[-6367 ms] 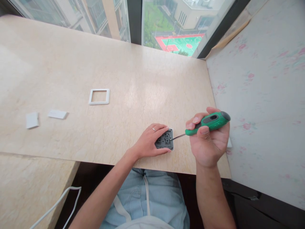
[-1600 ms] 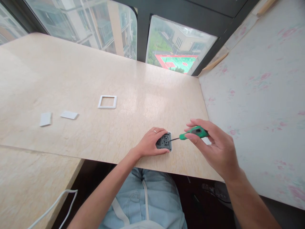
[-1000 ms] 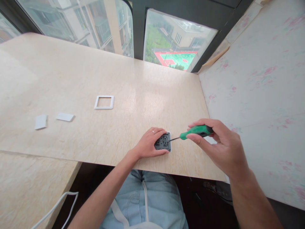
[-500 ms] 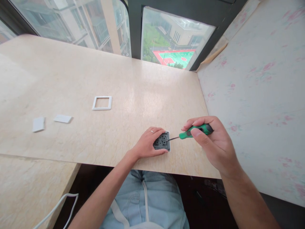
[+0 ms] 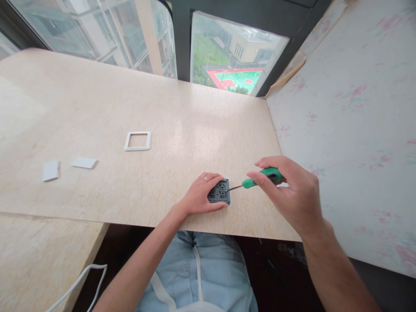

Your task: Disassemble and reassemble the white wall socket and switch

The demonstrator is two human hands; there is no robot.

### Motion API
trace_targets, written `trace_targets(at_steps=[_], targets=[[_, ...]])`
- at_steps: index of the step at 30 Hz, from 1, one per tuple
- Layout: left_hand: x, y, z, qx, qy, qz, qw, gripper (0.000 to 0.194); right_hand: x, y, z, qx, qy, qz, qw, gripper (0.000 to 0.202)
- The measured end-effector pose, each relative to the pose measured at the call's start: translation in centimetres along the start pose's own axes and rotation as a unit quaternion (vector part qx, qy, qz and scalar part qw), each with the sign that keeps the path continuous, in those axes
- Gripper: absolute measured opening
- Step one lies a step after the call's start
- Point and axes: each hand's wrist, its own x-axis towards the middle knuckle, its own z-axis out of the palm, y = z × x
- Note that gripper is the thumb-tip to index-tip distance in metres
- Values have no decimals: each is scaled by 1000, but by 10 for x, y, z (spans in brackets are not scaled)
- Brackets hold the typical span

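Observation:
A dark grey wall switch module (image 5: 219, 192) with a pale rim lies near the front edge of the marble-look counter. Around its left side my left hand (image 5: 202, 196) is closed, thumb along the near edge and fingers along the far one. My right hand (image 5: 289, 186) grips a green and black screwdriver (image 5: 260, 178) by its handle, thumb below and fingers above. The screwdriver slants down to the left, its tip touching the module right of centre. The exact spot under the tip is too small to make out.
A white switch frame (image 5: 138, 141) lies farther back on the counter (image 5: 208, 117). Two white switch covers, one flat piece (image 5: 51, 171) and another (image 5: 84, 163), lie at the left. A white cable (image 5: 78, 279) hangs at lower left. A flowered wall (image 5: 360, 143) borders the right.
My right hand's fingers and thumb have shifted around the screwdriver handle, the hand tilting. The tip stays on the module, which my left hand still holds. The whole view has shifted slightly.

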Motion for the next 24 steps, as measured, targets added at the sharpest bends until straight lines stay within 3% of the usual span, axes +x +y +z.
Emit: trace_targets(at_steps=[2, 7, 10, 13, 19, 24], targets=[[0, 0, 0, -1, 0, 0, 1000, 71, 1, 0, 1, -4, -10, -9, 1000, 15], [0, -1, 0, -2, 6, 7, 1000, 70, -3, 4, -4, 174, -119, 41, 977, 34], [0, -1, 0, -2, 6, 8, 1000, 70, -4, 6, -8, 230, -152, 62, 959, 37], [0, -1, 0, -2, 6, 9, 1000, 71, -2, 5, -10, 206, -138, 73, 966, 34], [0, -1, 0, 0, 0, 4, 1000, 71, 3, -1, -5, 4, -44, 51, 998, 27], [0, -1, 0, 2, 8, 13, 1000, 70, 1, 3, -4, 47, -53, 21, 997, 27]])
